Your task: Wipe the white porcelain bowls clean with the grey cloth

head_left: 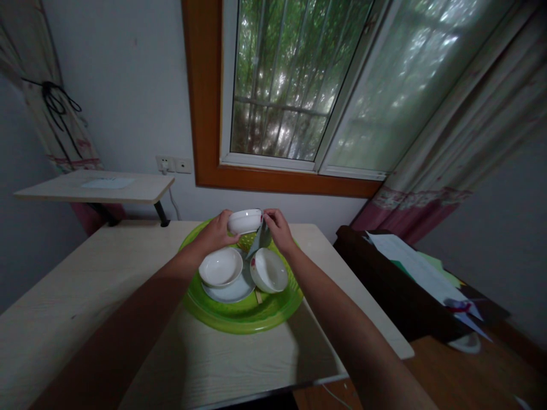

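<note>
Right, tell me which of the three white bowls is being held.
The far bowl, raised in the left hand; the lower-left bowl and lower-right bowl sit unheld within the green basin.

Single head-worn view, looking forward and down onto a near green tray [239, 326], window [294, 85] farther ahead

left hand [219, 232]: grips white bowl [245, 222] | right hand [279, 229]: holds grey cloth [262, 239]
</note>
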The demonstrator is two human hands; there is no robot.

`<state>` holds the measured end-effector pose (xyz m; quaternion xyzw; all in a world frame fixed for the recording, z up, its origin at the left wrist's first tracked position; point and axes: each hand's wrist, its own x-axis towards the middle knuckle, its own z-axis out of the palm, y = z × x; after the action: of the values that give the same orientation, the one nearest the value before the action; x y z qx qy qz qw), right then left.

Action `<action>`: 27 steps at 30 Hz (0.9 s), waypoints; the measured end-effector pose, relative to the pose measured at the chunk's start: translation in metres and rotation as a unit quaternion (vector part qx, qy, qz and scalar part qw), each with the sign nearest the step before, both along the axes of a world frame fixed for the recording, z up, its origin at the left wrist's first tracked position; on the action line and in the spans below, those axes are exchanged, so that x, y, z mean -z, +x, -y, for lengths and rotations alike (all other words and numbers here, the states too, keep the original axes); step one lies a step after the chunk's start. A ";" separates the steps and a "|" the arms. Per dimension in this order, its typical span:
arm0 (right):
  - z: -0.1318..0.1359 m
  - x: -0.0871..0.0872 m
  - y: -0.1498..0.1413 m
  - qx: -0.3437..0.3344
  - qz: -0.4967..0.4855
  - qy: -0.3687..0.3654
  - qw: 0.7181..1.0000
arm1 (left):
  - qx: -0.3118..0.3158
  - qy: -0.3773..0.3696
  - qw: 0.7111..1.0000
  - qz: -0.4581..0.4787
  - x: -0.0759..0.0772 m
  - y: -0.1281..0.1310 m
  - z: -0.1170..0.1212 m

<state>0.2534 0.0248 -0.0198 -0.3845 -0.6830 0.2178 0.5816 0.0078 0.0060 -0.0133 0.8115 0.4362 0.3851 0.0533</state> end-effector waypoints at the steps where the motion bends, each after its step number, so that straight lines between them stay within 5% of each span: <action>1: -0.001 0.000 0.000 0.004 -0.002 0.000 1.000 | 0.003 -0.001 1.000 -0.002 0.000 0.000 0.000; 8: -0.003 -0.003 0.001 0.025 0.023 0.044 0.998 | 0.008 -0.007 1.000 -0.014 0.000 0.000 0.000; 27: 0.005 -0.006 -0.003 -0.004 -0.011 0.001 1.000 | 0.016 -0.011 0.999 -0.031 -0.002 0.000 0.003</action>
<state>0.2503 0.0201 -0.0139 -0.3788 -0.6783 0.2238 0.5886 0.0081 0.0031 -0.0109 0.8294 0.4287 0.3539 0.0546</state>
